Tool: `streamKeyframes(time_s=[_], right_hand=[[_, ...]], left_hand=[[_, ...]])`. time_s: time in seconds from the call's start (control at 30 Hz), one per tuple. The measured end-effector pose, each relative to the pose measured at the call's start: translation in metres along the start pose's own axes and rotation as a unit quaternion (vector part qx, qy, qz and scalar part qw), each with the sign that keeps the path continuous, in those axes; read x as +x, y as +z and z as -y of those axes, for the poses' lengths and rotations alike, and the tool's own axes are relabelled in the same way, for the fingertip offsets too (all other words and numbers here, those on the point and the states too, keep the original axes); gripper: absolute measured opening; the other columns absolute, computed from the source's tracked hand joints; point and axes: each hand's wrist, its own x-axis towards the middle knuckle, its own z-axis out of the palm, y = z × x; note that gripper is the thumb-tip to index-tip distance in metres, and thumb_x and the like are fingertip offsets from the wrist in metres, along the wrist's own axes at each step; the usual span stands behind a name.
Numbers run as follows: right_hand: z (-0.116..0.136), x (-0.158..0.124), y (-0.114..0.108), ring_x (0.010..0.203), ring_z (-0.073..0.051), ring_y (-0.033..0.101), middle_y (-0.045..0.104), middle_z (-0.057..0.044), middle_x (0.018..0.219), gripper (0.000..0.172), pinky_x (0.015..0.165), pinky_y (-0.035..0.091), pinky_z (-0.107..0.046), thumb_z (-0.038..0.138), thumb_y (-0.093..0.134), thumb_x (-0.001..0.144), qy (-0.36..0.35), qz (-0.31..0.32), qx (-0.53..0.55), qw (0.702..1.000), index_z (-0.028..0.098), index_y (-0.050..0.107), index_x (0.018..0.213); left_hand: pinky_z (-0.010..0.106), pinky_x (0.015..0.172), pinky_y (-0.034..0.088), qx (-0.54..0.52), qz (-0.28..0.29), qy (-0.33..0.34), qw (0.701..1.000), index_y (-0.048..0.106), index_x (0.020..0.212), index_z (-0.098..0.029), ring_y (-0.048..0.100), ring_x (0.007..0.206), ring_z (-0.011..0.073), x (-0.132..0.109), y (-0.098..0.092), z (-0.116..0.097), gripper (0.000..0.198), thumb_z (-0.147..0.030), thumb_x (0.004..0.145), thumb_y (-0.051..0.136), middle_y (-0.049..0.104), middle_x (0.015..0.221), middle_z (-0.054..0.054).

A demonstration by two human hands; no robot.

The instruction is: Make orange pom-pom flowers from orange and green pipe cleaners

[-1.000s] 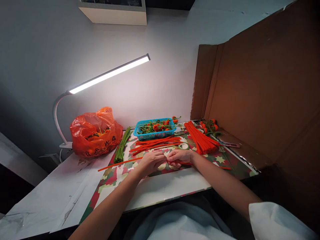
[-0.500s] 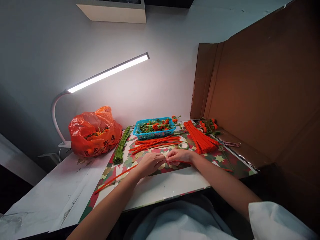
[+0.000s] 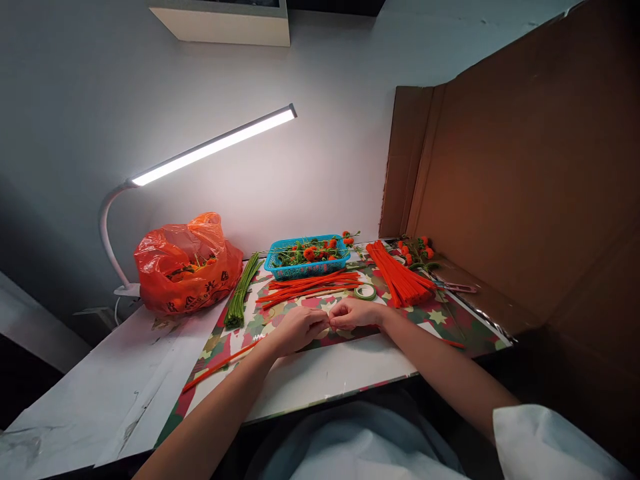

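My left hand (image 3: pixel 303 328) and my right hand (image 3: pixel 354 313) meet fingertip to fingertip just above the front of the table. Both are closed in a pinch. An orange pipe cleaner (image 3: pixel 220 367) runs out to the left from behind my left wrist; the part between the fingers is mostly hidden. Beyond my right forearm, a short orange end (image 3: pixel 453 344) shows on the table. Just behind the hands lies a loose row of orange pipe cleaners (image 3: pixel 305 288), with a roll of green tape (image 3: pixel 365 292) at its right.
A blue basket (image 3: pixel 306 270) holds green stems with orange flower heads. Left of it are a green pipe cleaner bundle (image 3: pixel 242 293), an orange plastic bag (image 3: pixel 185 280) and a lit lamp (image 3: pixel 215 147). A thick orange bundle (image 3: pixel 400 277), scissors (image 3: pixel 457 287) and cardboard (image 3: pixel 520 173) stand right.
The orange strand along my right hand's underside no longer shows. The pipe cleaner's left end has shifted slightly left and down. Both hands stay together, and the view has shifted a little.
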Motion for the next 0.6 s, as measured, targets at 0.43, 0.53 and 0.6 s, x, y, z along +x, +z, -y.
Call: streamKeyframes(time_s=[0.43, 0.53, 0.6], right_hand=[[0.008, 0.005, 0.012, 0.052, -0.008, 0.034, 0.04, 0.006, 0.051, 0.017, 0.052, 0.023, -0.022, 0.009, 0.051, 0.074, -0.032, -0.109, -0.209, 0.971, 0.016, 0.053, 0.059], [0.006, 0.008, 0.014, 0.056, -0.01, 0.035, 0.043, 0.005, 0.055, 0.015, 0.053, 0.023, -0.023, 0.01, 0.052, 0.075, -0.04, -0.133, -0.217, 0.966, 0.015, 0.055, 0.061], [0.004, 0.009, 0.013, 0.058, -0.01, 0.038, 0.046, 0.003, 0.057, 0.015, 0.055, 0.025, -0.022, 0.011, 0.052, 0.077, -0.041, -0.144, -0.21, 0.966, 0.015, 0.057, 0.063]], left_hand=[[0.021, 0.049, 0.027, -0.032, 0.011, -0.054, 0.998, 0.059, 0.068, -0.018, 0.04, 0.049, 0.0099, 0.001, 0.005, 0.007, 0.02, -0.018, 0.083, 0.047, 0.053, 0.056, -0.004], [0.021, 0.049, 0.027, -0.029, 0.003, -0.064, 0.998, 0.06, 0.068, -0.019, 0.041, 0.049, 0.0102, 0.001, 0.006, 0.01, 0.021, -0.019, 0.083, 0.046, 0.054, 0.055, -0.004], [0.021, 0.049, 0.027, -0.023, -0.006, -0.068, 0.997, 0.061, 0.07, -0.019, 0.042, 0.049, 0.0107, 0.001, 0.005, 0.01, 0.021, -0.02, 0.084, 0.046, 0.055, 0.056, -0.003]])
